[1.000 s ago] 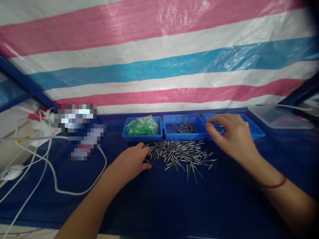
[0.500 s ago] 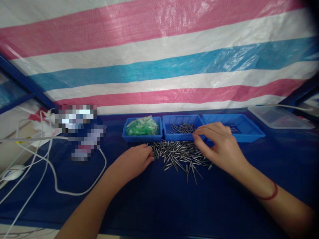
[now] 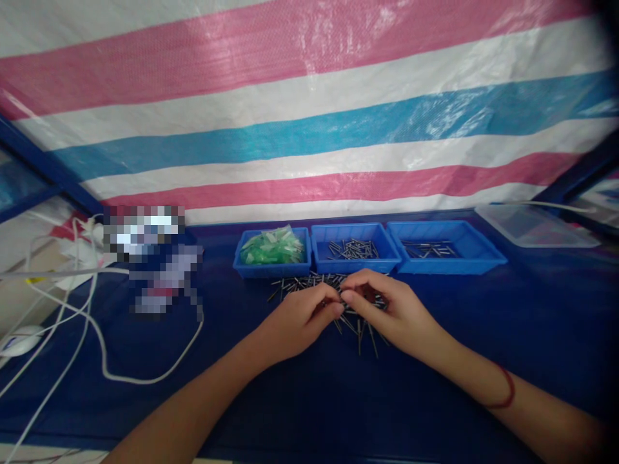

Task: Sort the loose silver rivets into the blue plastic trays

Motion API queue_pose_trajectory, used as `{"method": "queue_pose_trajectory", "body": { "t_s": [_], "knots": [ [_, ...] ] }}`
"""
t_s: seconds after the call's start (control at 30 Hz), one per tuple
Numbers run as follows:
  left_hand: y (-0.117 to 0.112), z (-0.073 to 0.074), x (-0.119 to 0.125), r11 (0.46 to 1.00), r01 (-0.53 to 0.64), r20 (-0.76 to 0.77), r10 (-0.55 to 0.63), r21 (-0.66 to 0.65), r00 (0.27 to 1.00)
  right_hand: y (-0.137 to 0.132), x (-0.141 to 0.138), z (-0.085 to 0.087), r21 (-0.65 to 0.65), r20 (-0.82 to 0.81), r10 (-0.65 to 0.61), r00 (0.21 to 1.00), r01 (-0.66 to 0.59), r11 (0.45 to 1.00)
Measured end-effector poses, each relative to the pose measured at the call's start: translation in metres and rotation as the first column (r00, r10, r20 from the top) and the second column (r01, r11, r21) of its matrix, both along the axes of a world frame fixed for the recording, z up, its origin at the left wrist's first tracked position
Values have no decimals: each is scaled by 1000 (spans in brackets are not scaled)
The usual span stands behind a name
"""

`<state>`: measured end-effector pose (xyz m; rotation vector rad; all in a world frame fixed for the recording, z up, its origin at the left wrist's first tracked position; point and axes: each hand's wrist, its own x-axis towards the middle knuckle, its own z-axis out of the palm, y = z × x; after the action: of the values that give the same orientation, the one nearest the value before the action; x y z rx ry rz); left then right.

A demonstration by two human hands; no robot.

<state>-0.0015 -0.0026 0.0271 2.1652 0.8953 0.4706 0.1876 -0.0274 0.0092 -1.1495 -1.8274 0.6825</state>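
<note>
A loose pile of small metal pins [image 3: 309, 283] lies on the dark blue table, just in front of three blue trays. My left hand [image 3: 300, 319] and my right hand [image 3: 389, 309] meet over the pile, fingertips almost touching, each pinched closed. What they pinch is too small to make out, likely a pin. The left tray [image 3: 271, 267] holds green plastic pieces, the middle tray [image 3: 355, 261] and the right tray [image 3: 447, 263] hold metal pins. A red cord circles my right wrist.
White cables [image 3: 104, 361] loop across the table's left side beside a blurred-out item [image 3: 155, 264]. A clear plastic lid or tray [image 3: 534, 225] rests at the back right. A pink, white and blue striped tarp [image 3: 309, 116] hangs behind the table.
My right hand came back from the right tray to the pile. My left hand slid right from the pile's left edge, and both hands now meet over the pins.
</note>
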Motion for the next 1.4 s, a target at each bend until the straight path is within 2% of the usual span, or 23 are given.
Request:
{"method": "queue_pose_trajectory", "body": {
  "t_s": [0.13,0.33,0.53,0.7,0.77,0.87,0.93,1.03,1.1,1.17,1.27,1.4],
  "knots": [
    [-3,-8,6,998,-55,80,53,21,995,1,0,1,-122,-66,15,998,-23,992],
    [-4,-12,9,990,-136,132,129,43,983,2,-2,-4,-168,-136,-59,989,36,985],
    [-2,-10,7,992,-99,75,94,76,993,0,-1,0,-17,-63,-20,998,19,1000],
    [0,-9,5,976,-201,107,191,88,976,0,1,6,90,12,0,1000,-1,996],
    [0,-8,4,969,-230,120,219,91,968,2,4,8,130,91,44,995,-56,990],
    [2,-1,-1,975,-178,50,173,135,984,8,14,14,205,283,105,953,-167,964],
    [4,8,-9,977,-111,-55,123,182,991,15,30,19,264,377,37,925,-146,953],
    [11,24,-25,964,-60,-233,123,259,965,31,66,25,352,411,-223,884,72,933],
    [17,34,-37,947,-83,-295,179,311,939,40,91,24,391,442,-421,792,252,885],
    [20,41,-48,936,-98,-364,226,338,904,47,112,19,436,460,-566,684,381,815],
    [22,43,-58,958,-105,-474,225,265,851,53,129,7,491,476,-669,571,459,741],
    [20,34,-56,965,-112,-550,227,236,803,56,128,-2,535,458,-702,545,462,708]
  ]
}}
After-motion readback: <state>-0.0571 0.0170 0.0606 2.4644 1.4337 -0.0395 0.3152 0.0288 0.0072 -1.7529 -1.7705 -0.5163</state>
